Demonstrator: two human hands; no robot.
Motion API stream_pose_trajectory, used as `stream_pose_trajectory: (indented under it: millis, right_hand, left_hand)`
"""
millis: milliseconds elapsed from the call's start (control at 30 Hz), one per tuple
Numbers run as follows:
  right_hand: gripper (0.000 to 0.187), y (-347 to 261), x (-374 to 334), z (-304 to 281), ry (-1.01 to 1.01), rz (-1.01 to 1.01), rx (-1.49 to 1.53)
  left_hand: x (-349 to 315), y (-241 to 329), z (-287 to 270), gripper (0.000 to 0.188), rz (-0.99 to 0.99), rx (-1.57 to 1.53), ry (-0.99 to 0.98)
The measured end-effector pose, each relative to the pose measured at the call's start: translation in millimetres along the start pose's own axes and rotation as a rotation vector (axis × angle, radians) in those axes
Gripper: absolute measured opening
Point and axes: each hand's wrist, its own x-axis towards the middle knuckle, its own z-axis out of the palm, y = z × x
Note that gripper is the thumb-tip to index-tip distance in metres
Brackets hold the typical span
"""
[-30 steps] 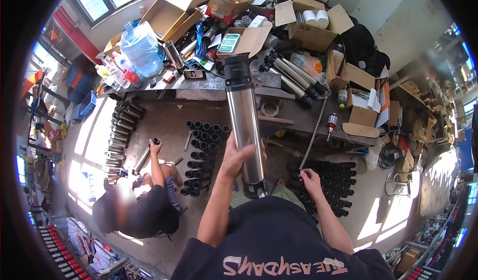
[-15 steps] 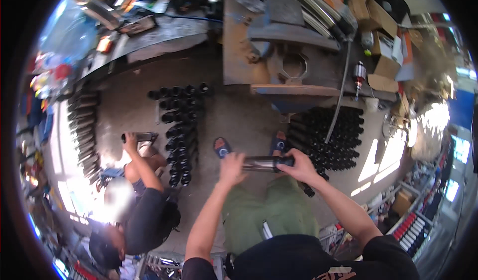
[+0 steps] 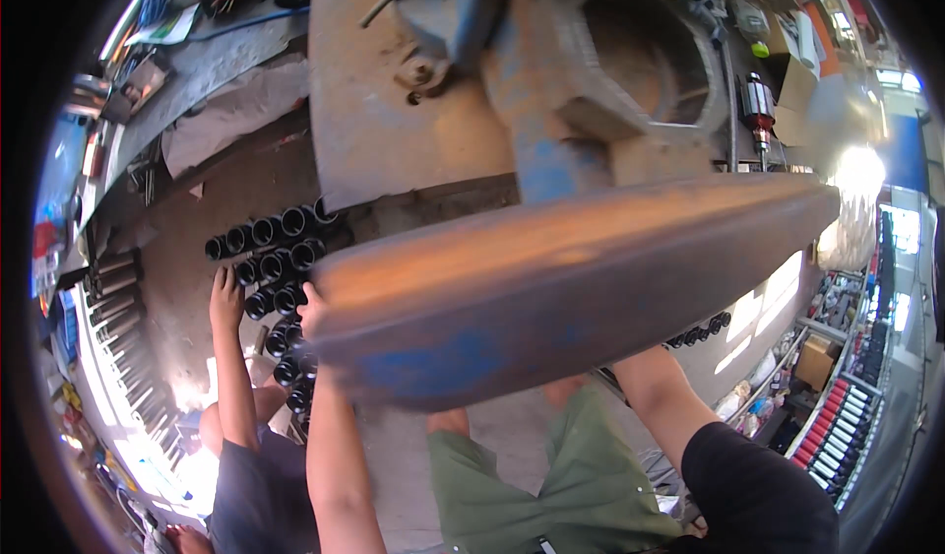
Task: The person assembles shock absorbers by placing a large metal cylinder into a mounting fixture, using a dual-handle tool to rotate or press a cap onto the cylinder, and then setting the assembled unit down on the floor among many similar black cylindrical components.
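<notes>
A large rust-brown steel plate with blue paint patches (image 3: 581, 288), part of the heavy bench fixture, fills the middle of the view. My left hand (image 3: 312, 310) is at the plate's left end; only a bit of it shows and its grip is hidden. My right forearm (image 3: 664, 391) runs up under the plate, which covers the right hand completely. Whatever lies between my hands is out of sight behind the plate. Beyond the plate, the fixture has an angular metal ring (image 3: 704, 91) with a wide opening.
Black tubes (image 3: 266, 229) stand in rows on the floor at left, where a co-worker's hand (image 3: 226, 303) reaches to them. More tubes (image 3: 704, 330) show past the plate's right side. A red-and-silver tool (image 3: 758, 111) hangs at upper right. Shelving with red and white cylinders (image 3: 837, 421) stands at right.
The view has come much closer to the bench fixture, whose plate now covers the dark tube that both my hands held. My hands have moved apart or forward behind it. The co-worker's hand has reached the standing tubes.
</notes>
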Motion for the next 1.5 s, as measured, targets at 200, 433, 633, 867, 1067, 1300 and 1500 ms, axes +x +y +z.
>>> stream_pose_trajectory:
  millis: [200,433,633,867,1067,1300,1500]
  right_hand:
    - [0.088,47,3,-22,0.174,0.125,0.308]
    - [0.056,79,-76,-258,-0.58,0.15,1.19]
    - [0.059,43,-142,-360,-0.97,-0.187,1.349]
    - [0.047,-8,-84,-329,-0.575,0.053,1.327]
    - [0.059,66,-176,-394,0.006,-0.201,0.9]
    - [0.052,170,-263,-391,0.155,-0.282,0.838]
    - [0.043,163,-319,-407,0.24,-0.387,0.86]
  left_hand:
    - [-17,89,-44,0.036,0.442,-0.159,0.073]
    - [-87,96,-301,0.034,-1.162,-1.302,-0.35]
    - [-297,79,-712,0.071,-0.576,-1.431,-0.87]
    - [-141,235,-806,0.067,0.332,-1.95,-0.011]
    - [-17,306,-799,0.048,0.505,-1.776,0.308]
    - [115,354,-771,0.035,0.272,-1.867,0.162]
    - [140,378,-783,0.043,0.128,-1.7,0.029]
